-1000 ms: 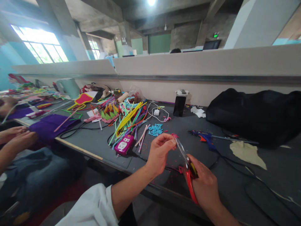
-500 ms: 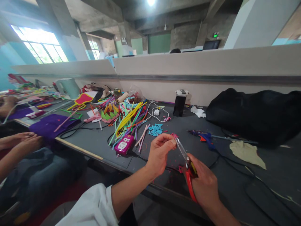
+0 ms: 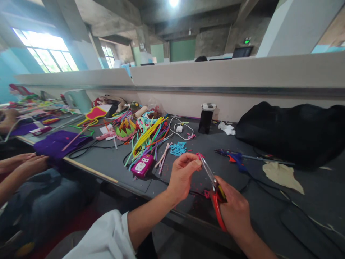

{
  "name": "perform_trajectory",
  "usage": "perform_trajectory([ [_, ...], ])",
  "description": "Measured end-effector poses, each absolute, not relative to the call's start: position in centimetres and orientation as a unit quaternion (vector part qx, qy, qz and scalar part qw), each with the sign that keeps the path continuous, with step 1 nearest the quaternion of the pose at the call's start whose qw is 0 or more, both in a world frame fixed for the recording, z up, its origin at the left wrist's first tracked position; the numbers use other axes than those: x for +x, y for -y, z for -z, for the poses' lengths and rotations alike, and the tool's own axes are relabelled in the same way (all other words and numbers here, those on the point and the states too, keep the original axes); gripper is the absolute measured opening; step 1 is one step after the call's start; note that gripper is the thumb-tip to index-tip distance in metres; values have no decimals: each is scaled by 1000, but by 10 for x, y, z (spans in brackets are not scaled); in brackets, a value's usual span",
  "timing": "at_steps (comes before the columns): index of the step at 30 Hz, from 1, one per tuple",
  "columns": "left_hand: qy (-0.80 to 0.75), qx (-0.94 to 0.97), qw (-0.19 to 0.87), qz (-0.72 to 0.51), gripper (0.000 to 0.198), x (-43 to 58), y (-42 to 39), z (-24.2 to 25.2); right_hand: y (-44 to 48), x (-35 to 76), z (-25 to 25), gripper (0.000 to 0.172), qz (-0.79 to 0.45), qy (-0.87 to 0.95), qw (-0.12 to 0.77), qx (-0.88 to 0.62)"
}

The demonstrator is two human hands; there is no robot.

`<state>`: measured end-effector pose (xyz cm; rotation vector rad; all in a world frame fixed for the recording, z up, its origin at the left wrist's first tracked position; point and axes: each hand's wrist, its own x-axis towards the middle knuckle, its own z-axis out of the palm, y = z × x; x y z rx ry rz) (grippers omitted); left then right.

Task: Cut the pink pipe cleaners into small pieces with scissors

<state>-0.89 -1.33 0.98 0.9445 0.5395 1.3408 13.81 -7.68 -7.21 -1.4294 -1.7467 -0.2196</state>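
**Scissors (image 3: 215, 184) at the left hand (image 3: 182, 176), clutter on both sides**

At the left edge, a co-worker's hands (image 3: 25, 163) are beside purple cloth (image 3: 55, 144) lying on the dark bench (image 3: 126, 178). Left of centre sit a pink glue gun (image 3: 106, 135) and a heap of coloured stems (image 3: 148, 135); a magenta power socket (image 3: 142, 166) stands just below the heap. Near the middle lies a pile of blue pieces (image 3: 178, 148), close behind the left hand, which hides some of the bench. Its thumb and fingers press together; whether they pinch the pink scrap (image 3: 199, 155) at the blade tips, I cannot tell. Right of centre, low in the frame, the right hand (image 3: 235, 205) is curled around the scissors' red handles. Above stands a dark bottle (image 3: 206, 118). Farther right are a blue glue gun (image 3: 237, 162), beige cloth (image 3: 281, 176) and, at the right edge, a bulky black bag (image 3: 291, 133).
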Motion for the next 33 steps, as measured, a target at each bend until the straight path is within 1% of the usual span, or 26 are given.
perform_trajectory([
  [6, -228, 420, 657, -583, 9, -11, 11, -12, 77, 139, 67, 26, 99, 684, 458, -559],
  [9, -224, 425, 683, -550, 9, -12, 9, -12, 79, 137, 59, 26, 91, 666, 483, -561],
  [11, -229, 439, 708, -503, 8, -14, 7, -10, 80, 137, 52, 28, 69, 646, 499, -574],
  [14, -255, 480, 738, -400, 7, -14, 5, -6, 83, 138, 43, 29, 30, 615, 514, -596],
  [17, -273, 535, 743, -296, 7, -13, 5, -1, 84, 140, 41, 28, 4, 613, 518, -597],
  [19, -285, 561, 734, -254, 9, -10, 7, 3, 83, 141, 42, 31, -20, 618, 519, -591],
  [21, -296, 576, 723, -242, 12, -8, 9, 7, 81, 142, 44, 34, -31, 616, 521, -590],
  [23, -304, 587, 708, -248, 13, -6, 11, 9, 80, 141, 44, 33, -24, 608, 521, -598],
  [26, -315, 594, 691, -265, 13, -5, 11, 9, 78, 140, 40, 35, -28, 602, 517, -608],
  [30, -320, 599, 685, -262, 11, -7, 9, 7, 79, 139, 34, 29, -39, 616, 504, -604],
  [32, -315, 632, 657, -263, 11, -7, 9, 6, 79, 139, 33, 27, -23, 615, 500, -610],
  [33, -314, 660, 625, -274, 10, -7, 9, 6, 79, 140, 33, 27, -15, 612, 499, -614],
])
